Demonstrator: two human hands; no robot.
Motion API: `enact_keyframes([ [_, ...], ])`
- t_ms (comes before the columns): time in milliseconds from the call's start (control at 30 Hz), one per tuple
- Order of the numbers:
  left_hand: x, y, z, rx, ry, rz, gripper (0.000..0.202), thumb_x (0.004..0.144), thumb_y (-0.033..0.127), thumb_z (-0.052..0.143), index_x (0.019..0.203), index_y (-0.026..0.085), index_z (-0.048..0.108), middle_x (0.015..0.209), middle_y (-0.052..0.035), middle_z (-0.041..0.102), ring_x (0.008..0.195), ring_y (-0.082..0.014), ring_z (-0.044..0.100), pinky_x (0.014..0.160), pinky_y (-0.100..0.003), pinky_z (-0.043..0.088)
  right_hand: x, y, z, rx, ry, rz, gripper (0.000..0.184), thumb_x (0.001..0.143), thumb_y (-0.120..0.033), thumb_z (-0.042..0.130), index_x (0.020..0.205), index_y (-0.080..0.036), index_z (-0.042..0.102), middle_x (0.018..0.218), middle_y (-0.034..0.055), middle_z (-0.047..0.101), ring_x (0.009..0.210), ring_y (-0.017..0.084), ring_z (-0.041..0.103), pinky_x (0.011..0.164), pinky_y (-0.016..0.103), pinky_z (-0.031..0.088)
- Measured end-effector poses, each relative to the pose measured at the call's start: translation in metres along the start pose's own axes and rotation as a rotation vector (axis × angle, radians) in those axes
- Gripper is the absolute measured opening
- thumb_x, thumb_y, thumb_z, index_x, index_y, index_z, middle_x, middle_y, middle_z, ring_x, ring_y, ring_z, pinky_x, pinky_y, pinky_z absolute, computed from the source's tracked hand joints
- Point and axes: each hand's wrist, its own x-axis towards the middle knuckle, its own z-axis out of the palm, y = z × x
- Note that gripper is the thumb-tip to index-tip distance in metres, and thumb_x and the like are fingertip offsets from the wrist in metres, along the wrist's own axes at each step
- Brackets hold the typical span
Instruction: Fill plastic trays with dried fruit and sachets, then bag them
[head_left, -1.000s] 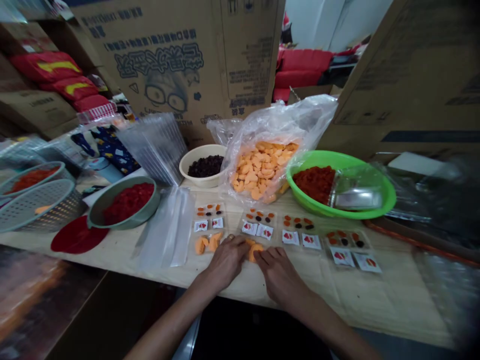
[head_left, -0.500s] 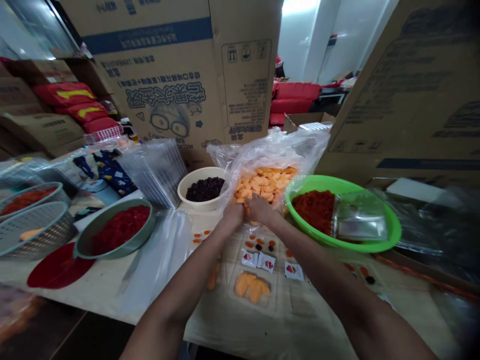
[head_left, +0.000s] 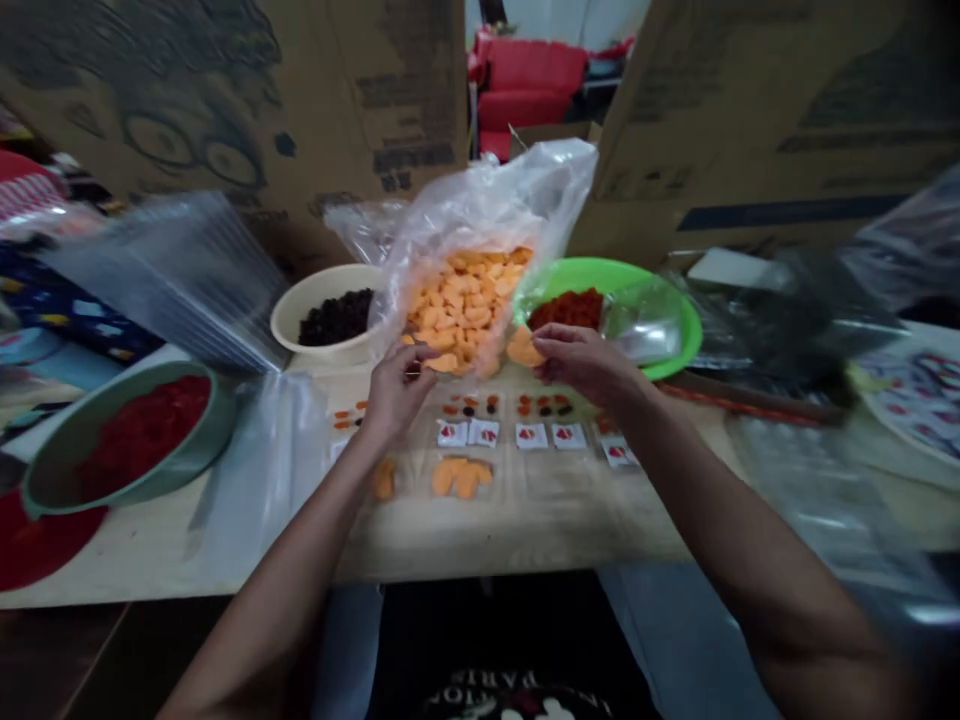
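You've got two cardboard boxes walling off the back, one filling the upper left (head_left: 322, 110), the other the upper right (head_left: 750, 120). The table (head_left: 465, 550) runs right across below them. Just above center there's your clear plastic bag (head_left: 540, 190), its mouth open on a heap of orange pieces (head_left: 469, 295). Then the bowls: a gray-green one (head_left: 221, 415) with red stuff at left, a bright green one (head_left: 682, 320) right of the bag, and a cream one (head_left: 289, 325) with dark bits left of it. Your row of clear trays (head_left: 555, 478) crosses the middle of the frame, and the center one has orange pieces in its lower compartment.

Your left hand (head_left: 397, 392) is near dead center, fingertips pinching an orange piece (head_left: 442, 364) in front of the bag. Your right hand (head_left: 585, 362), just right of center, pinches another orange piece (head_left: 523, 347). Smallest stuff: little white sachets (head_left: 484, 432) in the trays.
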Motion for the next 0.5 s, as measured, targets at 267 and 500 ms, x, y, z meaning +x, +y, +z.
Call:
enact_keyframes([
  [267,-0.119,0.059,0.069,0.022,-0.452,0.391,0.027,0.095,0.014,0.043,0.105,0.021,0.067,0.115,-0.0083,0.067,0.106,-0.0189,0.064,0.090,-0.031,0.051,-0.137,0.070,-0.006,-0.343,0.262,0.128,0.010,0.082,-0.031,0.054,0.084,-0.021,0.055,0.069,-0.0015,0.058,0.058,0.013,0.051,0.055,0.026,0.039],
  [500,-0.127,0.054,0.081,0.158,-0.610,0.413,0.036,0.089,0.004,0.039,0.109,0.019,0.064,0.120,-0.0114,0.064,0.105,-0.0228,0.062,0.087,-0.034,0.052,-0.162,0.084,0.008,-1.120,0.294,0.030,0.016,0.094,-0.022,0.045,0.091,-0.018,0.060,0.100,0.0136,0.063,0.087,0.023,0.060,0.071,0.033,0.042],
])
